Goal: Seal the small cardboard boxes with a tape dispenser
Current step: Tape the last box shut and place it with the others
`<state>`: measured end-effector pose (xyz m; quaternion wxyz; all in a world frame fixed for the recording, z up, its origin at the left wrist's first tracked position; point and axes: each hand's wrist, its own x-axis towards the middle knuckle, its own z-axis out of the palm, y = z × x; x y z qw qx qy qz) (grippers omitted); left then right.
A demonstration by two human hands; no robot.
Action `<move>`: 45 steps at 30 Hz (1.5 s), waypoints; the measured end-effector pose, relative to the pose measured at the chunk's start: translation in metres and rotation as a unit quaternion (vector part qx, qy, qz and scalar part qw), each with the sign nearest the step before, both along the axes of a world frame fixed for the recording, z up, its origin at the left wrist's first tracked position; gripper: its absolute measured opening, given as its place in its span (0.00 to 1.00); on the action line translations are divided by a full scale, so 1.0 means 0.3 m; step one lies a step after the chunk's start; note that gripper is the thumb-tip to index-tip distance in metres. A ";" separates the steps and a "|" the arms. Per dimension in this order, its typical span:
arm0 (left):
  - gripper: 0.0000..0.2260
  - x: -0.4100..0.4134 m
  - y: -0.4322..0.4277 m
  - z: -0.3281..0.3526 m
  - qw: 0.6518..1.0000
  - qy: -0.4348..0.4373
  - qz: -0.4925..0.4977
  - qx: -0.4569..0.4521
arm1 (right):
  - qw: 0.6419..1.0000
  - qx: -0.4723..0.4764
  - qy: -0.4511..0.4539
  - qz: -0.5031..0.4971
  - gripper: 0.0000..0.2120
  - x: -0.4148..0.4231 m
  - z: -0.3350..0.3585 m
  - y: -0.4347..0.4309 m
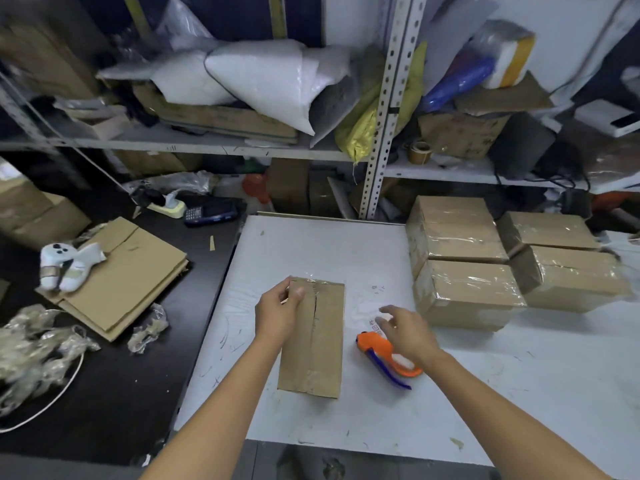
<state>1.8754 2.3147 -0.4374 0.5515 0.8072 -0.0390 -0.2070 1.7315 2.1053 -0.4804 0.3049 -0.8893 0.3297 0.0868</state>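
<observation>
while the left hand (278, 308) grips the small box (317, 344) at its far corner on the table (311, 422), the right hand (406, 333) hovers slack, empty, over the tape dispenser (373, 345); press flaps flush before taping.

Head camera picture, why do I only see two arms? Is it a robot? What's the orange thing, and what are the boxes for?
No robot here. A person wears a camera on the head, so you look down along their own arms. The left hand grips the far corner of a small cardboard box lying on the white table; its middle seam shows open. The right hand is open, reaching over the orange tape dispenser without gripping it. To the right sit four boxes already covered in shiny tape. Behind stand messy shelves.
</observation>
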 end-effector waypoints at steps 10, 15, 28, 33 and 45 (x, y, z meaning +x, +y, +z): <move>0.19 -0.022 -0.131 0.235 0.995 -0.056 -0.031 -0.072 | 0.976 0.138 -0.171 0.005 0.30 0.198 0.386 0.049; 0.22 -0.005 -0.154 0.327 0.992 -0.040 -0.068 -0.102 | 0.957 0.177 -0.231 0.012 0.26 0.176 0.458 -0.010; 0.25 -0.022 -0.239 0.463 0.992 -0.046 -0.080 -0.084 | 0.940 0.203 -0.267 0.065 0.30 0.152 0.603 0.003; 0.30 -0.030 -0.254 0.472 0.990 -0.053 -0.098 -0.087 | 0.940 0.239 -0.241 0.037 0.33 0.172 0.614 0.007; 0.32 -0.021 -0.256 0.455 0.992 -0.029 -0.063 -0.109 | 0.920 0.304 -0.247 0.020 0.33 0.180 0.595 0.000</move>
